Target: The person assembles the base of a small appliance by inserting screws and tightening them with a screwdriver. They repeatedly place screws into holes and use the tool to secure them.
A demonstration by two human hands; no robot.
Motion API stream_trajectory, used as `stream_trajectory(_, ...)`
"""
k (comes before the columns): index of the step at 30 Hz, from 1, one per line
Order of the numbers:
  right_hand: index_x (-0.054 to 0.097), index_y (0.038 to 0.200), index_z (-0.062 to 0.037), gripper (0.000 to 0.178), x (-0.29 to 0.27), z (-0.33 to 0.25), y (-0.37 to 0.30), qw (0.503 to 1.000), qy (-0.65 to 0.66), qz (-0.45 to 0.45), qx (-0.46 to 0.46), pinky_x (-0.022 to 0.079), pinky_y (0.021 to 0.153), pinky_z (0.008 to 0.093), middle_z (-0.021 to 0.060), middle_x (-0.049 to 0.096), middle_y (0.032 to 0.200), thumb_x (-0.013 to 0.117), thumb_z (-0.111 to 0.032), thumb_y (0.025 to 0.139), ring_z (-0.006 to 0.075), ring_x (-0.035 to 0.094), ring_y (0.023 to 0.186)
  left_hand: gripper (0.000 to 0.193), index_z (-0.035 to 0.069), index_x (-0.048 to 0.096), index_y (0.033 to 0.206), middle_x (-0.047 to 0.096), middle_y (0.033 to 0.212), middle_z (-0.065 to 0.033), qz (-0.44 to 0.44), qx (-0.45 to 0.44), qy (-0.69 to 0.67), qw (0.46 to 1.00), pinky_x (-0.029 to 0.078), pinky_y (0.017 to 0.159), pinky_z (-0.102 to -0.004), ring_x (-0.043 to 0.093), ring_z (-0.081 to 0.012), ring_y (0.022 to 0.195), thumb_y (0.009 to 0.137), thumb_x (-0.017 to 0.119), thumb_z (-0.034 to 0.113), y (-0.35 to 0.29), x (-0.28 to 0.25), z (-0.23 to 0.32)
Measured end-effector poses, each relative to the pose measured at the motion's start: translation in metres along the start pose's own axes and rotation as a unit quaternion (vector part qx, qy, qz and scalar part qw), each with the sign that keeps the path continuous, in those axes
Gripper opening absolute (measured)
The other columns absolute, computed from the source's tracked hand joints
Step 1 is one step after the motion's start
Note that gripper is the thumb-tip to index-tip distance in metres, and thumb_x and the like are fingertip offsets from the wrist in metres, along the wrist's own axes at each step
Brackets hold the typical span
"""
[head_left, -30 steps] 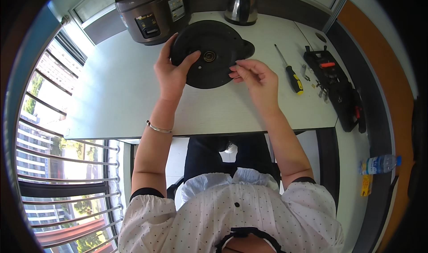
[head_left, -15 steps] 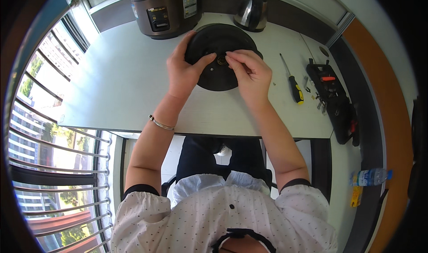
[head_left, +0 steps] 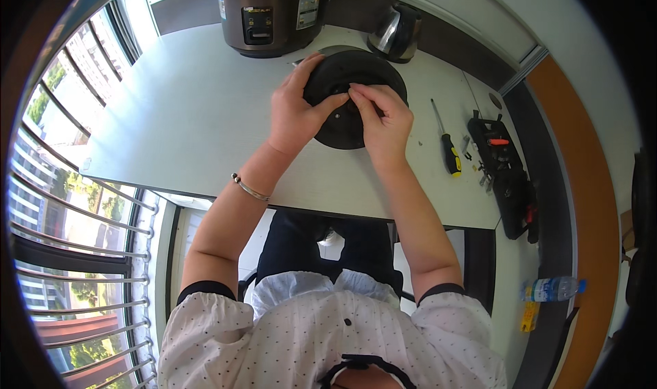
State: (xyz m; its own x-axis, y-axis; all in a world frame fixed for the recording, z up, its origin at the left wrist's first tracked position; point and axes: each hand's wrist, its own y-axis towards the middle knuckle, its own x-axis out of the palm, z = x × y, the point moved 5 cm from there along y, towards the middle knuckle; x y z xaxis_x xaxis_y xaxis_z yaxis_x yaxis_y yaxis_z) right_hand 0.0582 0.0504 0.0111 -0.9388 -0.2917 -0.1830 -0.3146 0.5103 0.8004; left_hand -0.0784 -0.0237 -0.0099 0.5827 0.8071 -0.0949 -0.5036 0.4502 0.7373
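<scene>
A black round disc [head_left: 340, 133], much like a pot lid, stands tilted over the white table with a metallic edge behind its top. My left hand [head_left: 296, 115] is closed on the disc's left side, its fingers at the rim and its thumb reaching to the centre. At that centre, the thumb and fingertips of my right hand [head_left: 385, 122] are pinched together beside my left thumb. What they pinch is hidden by the fingers. To the right lies a screwdriver [head_left: 450, 155] with a yellow and black handle.
A brown rice cooker [head_left: 274, 19] and a metal kettle [head_left: 395, 34] stand at the table's back. A black tool case [head_left: 510, 173] lies open at the right, with small metal parts [head_left: 483, 177] beside it. Further down are a water bottle [head_left: 553, 290] and a yellow object [head_left: 528, 316].
The view has shifted slightly. My left thumb has moved in toward the disc's centre, against my right fingertips. The ring seen there before is now covered.
</scene>
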Motion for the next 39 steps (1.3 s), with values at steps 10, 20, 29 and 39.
stream_trajectory(10, 0.073, 0.086, -0.006, 0.01, -0.005, -0.002, -0.008, 0.997, -0.068, 0.026, -0.005, 0.047, 0.058, 0.0293, 0.0078, 0.063, 0.075, 0.072, -0.004, 0.077, 0.0211, 0.06, 0.064, 0.061, -0.001, 0.056, 0.119, 0.059, 0.124, -0.0181, -0.009, 0.009, 0.003, 1.0, 0.049, 0.093, -0.0365, 0.06, -0.0318, 0.111, 0.066, 0.081, 0.015, -0.001, 0.003, 0.002)
stream_trajectory(20, 0.064, 0.076, -0.0075, 0.008, -0.004, -0.001, -0.01, 0.991, -0.054, 0.095, -0.071, 0.049, 0.065, 0.0405, 0.0105, 0.061, 0.084, 0.067, -0.006, 0.069, 0.0318, 0.06, 0.079, 0.057, -0.004, 0.047, 0.133, 0.054, 0.131, -0.0142, -0.057, -0.058, -0.138, 0.987, 0.04, 0.103, -0.0337, 0.053, -0.0221, 0.117, 0.08, 0.068, -0.005, -0.002, 0.006, -0.02)
stream_trajectory(29, 0.069, 0.073, -0.0085, 0.007, -0.01, 0.007, -0.01, 0.995, -0.071, 0.062, -0.009, 0.048, 0.062, 0.0374, 0.0051, 0.058, 0.077, 0.072, -0.013, 0.07, 0.026, 0.061, 0.073, 0.051, 0.0, 0.051, 0.132, 0.056, 0.129, -0.0155, -0.048, -0.062, -0.051, 0.996, 0.046, 0.096, -0.035, 0.057, -0.0244, 0.112, 0.084, 0.068, 0.004, -0.003, 0.008, -0.002)
stream_trajectory(39, 0.069, 0.075, -0.0132, 0.006, -0.002, 0.001, -0.009, 0.991, -0.1, 0.063, -0.067, 0.05, 0.066, 0.0389, 0.0032, 0.06, 0.081, 0.071, -0.014, 0.069, 0.0262, 0.062, 0.08, 0.053, -0.002, 0.051, 0.132, 0.056, 0.129, -0.015, -0.047, -0.078, -0.046, 0.995, 0.045, 0.099, -0.0349, 0.055, -0.0239, 0.113, 0.082, 0.07, 0.001, -0.001, -0.003, -0.001)
